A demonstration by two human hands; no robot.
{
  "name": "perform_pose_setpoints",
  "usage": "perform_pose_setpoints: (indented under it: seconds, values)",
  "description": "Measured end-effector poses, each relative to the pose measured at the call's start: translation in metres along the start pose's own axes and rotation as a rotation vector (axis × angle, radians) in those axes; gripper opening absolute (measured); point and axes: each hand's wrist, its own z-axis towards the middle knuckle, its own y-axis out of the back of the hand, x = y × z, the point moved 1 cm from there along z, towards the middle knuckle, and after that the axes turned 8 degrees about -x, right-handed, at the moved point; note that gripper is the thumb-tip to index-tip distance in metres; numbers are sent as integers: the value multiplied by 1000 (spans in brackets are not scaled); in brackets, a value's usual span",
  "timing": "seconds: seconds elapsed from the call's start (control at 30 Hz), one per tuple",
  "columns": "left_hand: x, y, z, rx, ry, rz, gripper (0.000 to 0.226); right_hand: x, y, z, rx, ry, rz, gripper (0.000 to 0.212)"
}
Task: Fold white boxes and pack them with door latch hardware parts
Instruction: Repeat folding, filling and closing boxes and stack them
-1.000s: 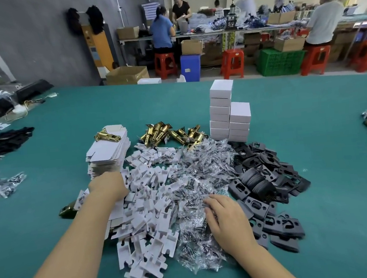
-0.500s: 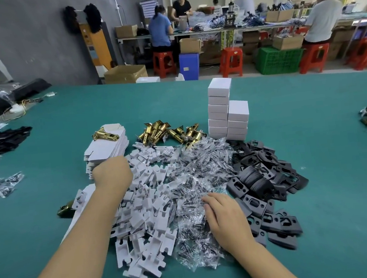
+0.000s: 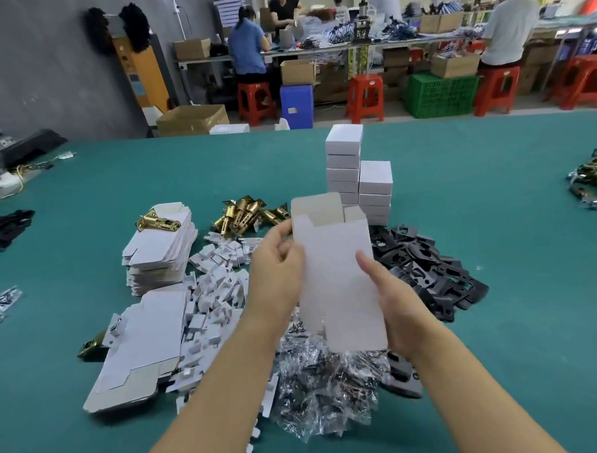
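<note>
Both hands, left (image 3: 276, 282) and right (image 3: 398, 311), fingers clamped on its edges, hold one flat matte cardboard box (image 3: 337, 277) (top flaps open) above crinkly bags (image 3: 326, 393) on the green surface (image 3: 514, 315).

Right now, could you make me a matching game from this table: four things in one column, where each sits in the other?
Things:
1. unfolded white box
2. brass latch bolts
3. black strike plates
4. finished white boxes

Places:
A. stacked in two columns at the back
B. heaped to the right of the hands
C. held up in both hands
D. piled behind the white card inserts

Pairs: 1-C, 2-D, 3-B, 4-A
</note>
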Motion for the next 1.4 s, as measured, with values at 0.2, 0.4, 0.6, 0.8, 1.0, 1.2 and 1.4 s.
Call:
perform_pose_setpoints:
  seconds: [0.2, 0.4, 0.6, 0.8, 1.0, 1.2, 1.4]
  values:
    - [26, -12, -9, 250, -281, 544, 79, -7, 18, -2, 57, -28, 134, 51]
    - [31, -11, -8, 239, -189, 496, 68, -7, 22, -1, 53, -7, 35, 66]
    - [32, -8, -1, 194, -105, 367, 38, -10, 21, 6, 76, -22, 8, 65]
    - [29, -6, -2, 169, -27, 351, 52, -12, 17, 6, 181, 18, -28, 78]
    - [26, -4, 0, 240, -64, 478, 43, -14, 17, 4, 216, -25, -24, 70]
    - [24, -2, 0, 322, 66, 398, 45, -11, 19, 0, 290, -83, 18, 76]
    - [17, -1, -2, 322, 114, 364, 46, -6, 17, -1, 291, -31, -69, 71]
